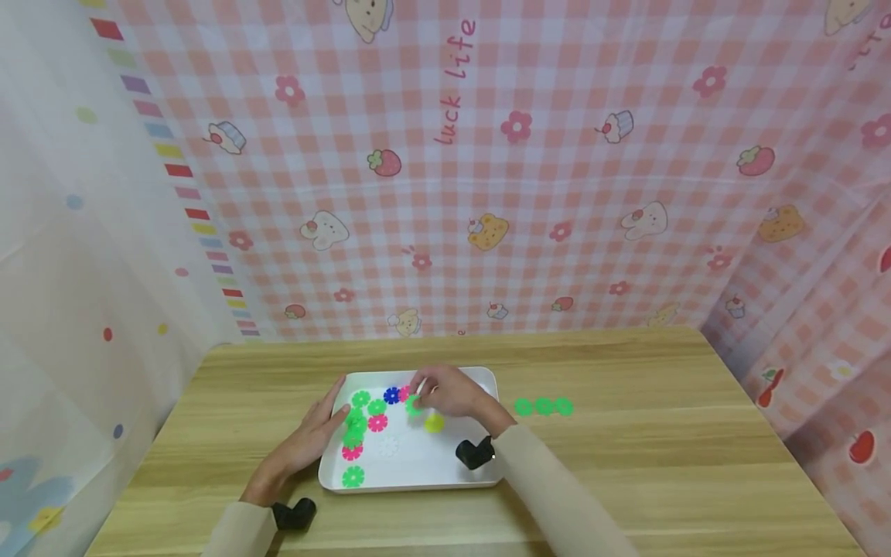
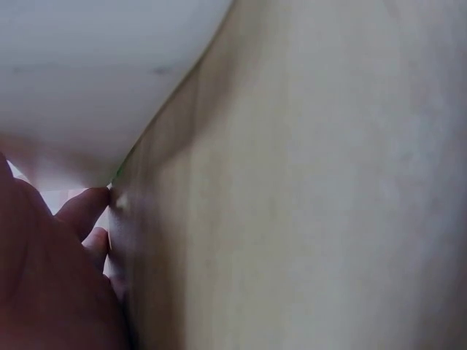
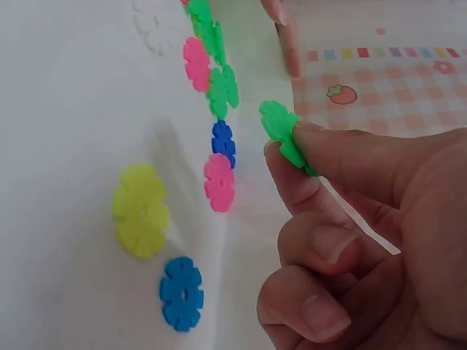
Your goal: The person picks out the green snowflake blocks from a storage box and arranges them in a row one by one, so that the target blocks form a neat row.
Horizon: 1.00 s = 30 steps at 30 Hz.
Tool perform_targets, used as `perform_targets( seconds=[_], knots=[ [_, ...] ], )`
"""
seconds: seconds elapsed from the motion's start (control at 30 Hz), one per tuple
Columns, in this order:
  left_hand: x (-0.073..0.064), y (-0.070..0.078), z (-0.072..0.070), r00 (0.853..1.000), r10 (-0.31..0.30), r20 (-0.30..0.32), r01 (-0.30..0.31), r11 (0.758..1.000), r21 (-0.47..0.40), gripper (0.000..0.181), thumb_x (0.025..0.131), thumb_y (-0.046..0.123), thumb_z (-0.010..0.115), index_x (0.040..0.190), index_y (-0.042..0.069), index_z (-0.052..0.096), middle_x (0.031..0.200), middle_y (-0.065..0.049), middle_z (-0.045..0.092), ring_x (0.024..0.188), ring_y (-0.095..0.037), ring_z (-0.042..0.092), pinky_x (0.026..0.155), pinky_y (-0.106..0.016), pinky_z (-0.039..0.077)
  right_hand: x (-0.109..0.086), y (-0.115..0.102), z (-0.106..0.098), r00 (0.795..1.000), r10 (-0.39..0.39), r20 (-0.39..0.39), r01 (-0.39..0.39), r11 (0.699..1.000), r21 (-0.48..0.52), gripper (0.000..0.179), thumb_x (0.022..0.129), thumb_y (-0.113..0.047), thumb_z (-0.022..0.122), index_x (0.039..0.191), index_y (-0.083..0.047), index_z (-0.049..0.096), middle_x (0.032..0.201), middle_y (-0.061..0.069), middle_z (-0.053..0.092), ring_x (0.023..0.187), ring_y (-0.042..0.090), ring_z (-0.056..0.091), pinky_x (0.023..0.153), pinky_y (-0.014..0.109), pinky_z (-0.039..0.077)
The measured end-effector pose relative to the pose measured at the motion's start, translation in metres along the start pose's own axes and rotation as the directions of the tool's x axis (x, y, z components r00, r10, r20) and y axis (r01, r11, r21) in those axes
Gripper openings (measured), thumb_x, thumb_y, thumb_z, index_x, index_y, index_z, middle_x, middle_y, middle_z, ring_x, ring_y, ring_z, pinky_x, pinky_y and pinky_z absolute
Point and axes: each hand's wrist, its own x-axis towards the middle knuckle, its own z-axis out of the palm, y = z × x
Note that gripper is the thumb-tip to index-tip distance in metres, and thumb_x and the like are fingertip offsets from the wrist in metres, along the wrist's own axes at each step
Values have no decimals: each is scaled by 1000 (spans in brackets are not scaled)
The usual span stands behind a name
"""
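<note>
1. Head: my left hand [image 1: 313, 435] gripped the tray [image 1: 418, 478] by its left edge, thumb inside
2. Left wrist: I couldn't tell how firmly its fingers pressed
3. Right wrist: my right hand [image 3: 412, 193] pinched a green disc [image 3: 279, 127] above the tray's far half; seemingly light, stiff, best taken by its notched rim

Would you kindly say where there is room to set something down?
Bare: wooden table right of the three green snowflake discs, and the white tray between its white disc and near rim. Crowded: the tray's left end, beside the left hand.
</note>
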Motion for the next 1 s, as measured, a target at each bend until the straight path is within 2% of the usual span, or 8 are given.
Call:
perform_targets(
  seconds=[0.27,0.5,0.87,1.0],
  knots=[
    [-1,-1,0,1000,2,-3,-2,1000,2,65,108,48,28,161,25,-2,167,-10,0,150,-40,-13,116,-63,-11,-11,1,-18,1000,12,-19,-12,1000,26,7,92,-15,71,98,-17,68,90,-2,65,84,20,62,68,30,48],
    [-3,0,-2,1000,-11,-5,11,1000,-20,65,106,52,28,161,29,0,167,-10,-1,150,-42,-14,114,-67,-8,-20,10,-34,998,1,-61,0,1000,31,9,93,-15,70,101,-17,69,94,-2,66,89,16,60,75,31,51],
    [-5,0,-1,1000,9,-16,-10,997,-75,59,108,46,26,161,30,4,167,-10,4,150,-37,0,115,-68,0,-41,26,-58,993,-8,-115,19,995,96,11,93,-10,68,103,-12,70,92,1,66,87,17,60,79,33,50],
    [-4,-1,-1,1000,9,-25,-11,997,-80,58,109,44,25,161,29,4,167,-10,5,150,-37,1,116,-67,0,-49,35,-69,991,19,-135,-3,993,118,12,93,-13,68,105,-12,69,93,2,66,89,19,60,81,34,50]
  ],
)
